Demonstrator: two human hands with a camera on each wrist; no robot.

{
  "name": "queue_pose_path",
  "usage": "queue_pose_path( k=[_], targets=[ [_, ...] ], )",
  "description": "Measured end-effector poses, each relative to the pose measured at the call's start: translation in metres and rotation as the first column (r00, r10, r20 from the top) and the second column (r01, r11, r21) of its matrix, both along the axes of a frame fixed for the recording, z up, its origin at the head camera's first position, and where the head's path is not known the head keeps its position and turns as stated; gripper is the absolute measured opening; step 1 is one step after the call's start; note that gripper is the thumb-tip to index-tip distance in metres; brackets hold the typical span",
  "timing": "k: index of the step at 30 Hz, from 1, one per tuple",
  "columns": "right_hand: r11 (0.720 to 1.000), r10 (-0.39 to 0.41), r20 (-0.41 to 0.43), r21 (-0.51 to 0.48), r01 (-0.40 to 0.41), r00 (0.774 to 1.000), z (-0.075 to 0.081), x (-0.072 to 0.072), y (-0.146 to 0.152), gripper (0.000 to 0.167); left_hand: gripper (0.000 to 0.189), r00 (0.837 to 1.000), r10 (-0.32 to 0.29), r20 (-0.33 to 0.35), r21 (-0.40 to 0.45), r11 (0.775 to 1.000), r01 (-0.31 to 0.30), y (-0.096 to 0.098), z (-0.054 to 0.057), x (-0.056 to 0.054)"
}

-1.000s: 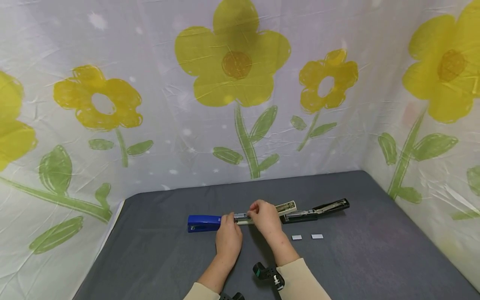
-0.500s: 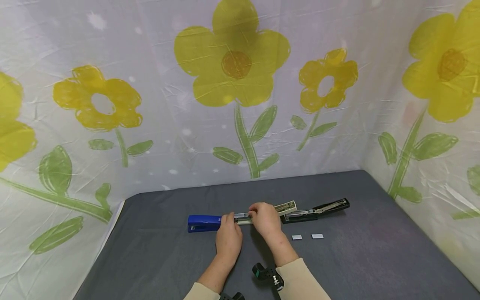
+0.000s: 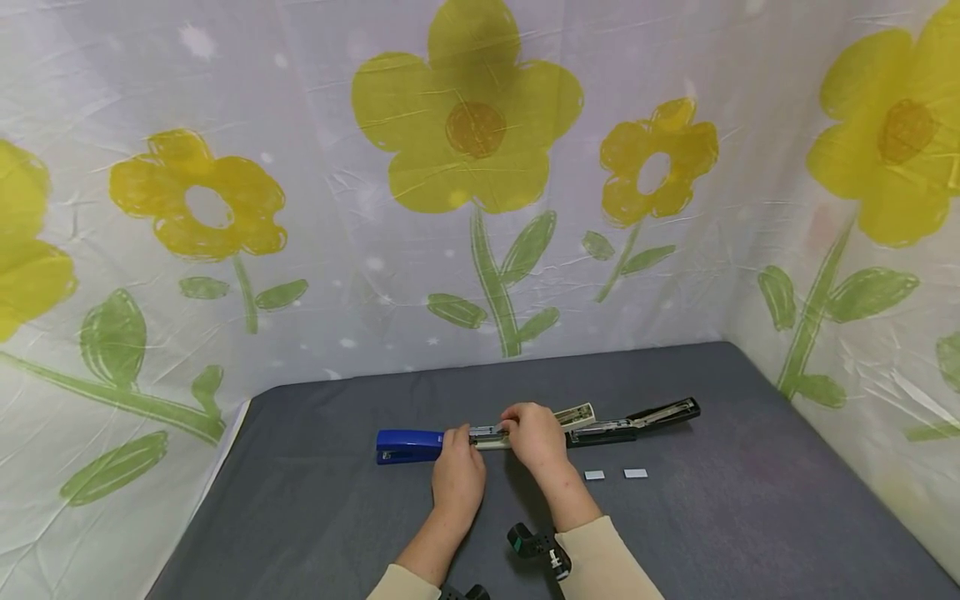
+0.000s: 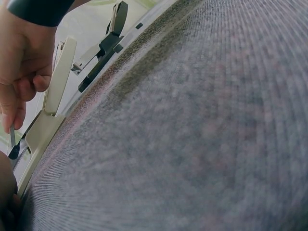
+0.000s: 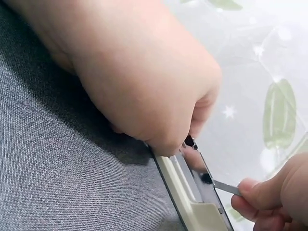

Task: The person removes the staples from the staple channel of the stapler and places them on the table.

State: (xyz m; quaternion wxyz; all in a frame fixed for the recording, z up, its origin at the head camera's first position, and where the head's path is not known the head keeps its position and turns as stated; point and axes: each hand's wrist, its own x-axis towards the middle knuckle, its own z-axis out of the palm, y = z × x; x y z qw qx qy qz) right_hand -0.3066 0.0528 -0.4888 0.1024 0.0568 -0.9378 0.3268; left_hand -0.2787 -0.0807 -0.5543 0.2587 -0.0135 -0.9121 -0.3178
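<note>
A cream stapler (image 3: pixel 576 415) lies opened out, its top part tilted up to the right. My left hand (image 3: pixel 457 479) grips the left end of its base, curled over the rail and hiding that end. Over the base, my right hand (image 3: pixel 538 442) pinches a thin grey metal strip (image 5: pixel 226 186) with a black end. In the left wrist view the strip (image 4: pixel 12 137) points down from the fingertips to the open rail. Left of my left hand sits a closed blue stapler (image 3: pixel 408 443). An opened black stapler (image 3: pixel 663 412) lies on the right.
Two small pale staple strips, a shorter one (image 3: pixel 594 475) and a longer one (image 3: pixel 635 473), lie in front of the black stapler. Everything rests on a grey cloth-covered table (image 3: pixel 300 500). A flower-print curtain (image 3: pixel 337 275) stands behind and along both sides.
</note>
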Motion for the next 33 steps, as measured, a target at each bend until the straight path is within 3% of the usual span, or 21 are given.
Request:
queue_pose_path(
  k=[9,16,22,28,33],
  targets=[
    [0.998,0.011,0.027,-0.067,-0.009,1.000,0.010,0.000,0.008,0.010,0.027,1.000,0.001,-0.019,-0.005,1.000,-0.001,0.000,0.000,0.000],
    [0.986,0.081,0.096,-0.152,-0.066,0.992,0.018,0.002,0.020,0.012,0.026,1.000,0.010,-0.018,-0.008,1.000,-0.010,0.000,0.000,0.000],
    [0.972,0.161,0.156,-0.194,-0.129,0.975,0.029,0.004,0.030,0.013,0.026,0.999,0.014,-0.038,-0.011,1.000,-0.014,0.000,-0.001,-0.001],
    [0.965,0.227,0.185,-0.177,-0.195,0.956,0.036,0.003,0.038,0.007,0.026,0.998,0.012,-0.055,-0.006,1.000,-0.012,0.000,-0.002,-0.001],
    [0.956,0.280,0.244,-0.161,-0.246,0.928,0.038,0.005,0.046,0.004,0.026,0.999,0.014,-0.051,0.002,1.000,-0.014,0.000,0.000,0.000]
  ],
)
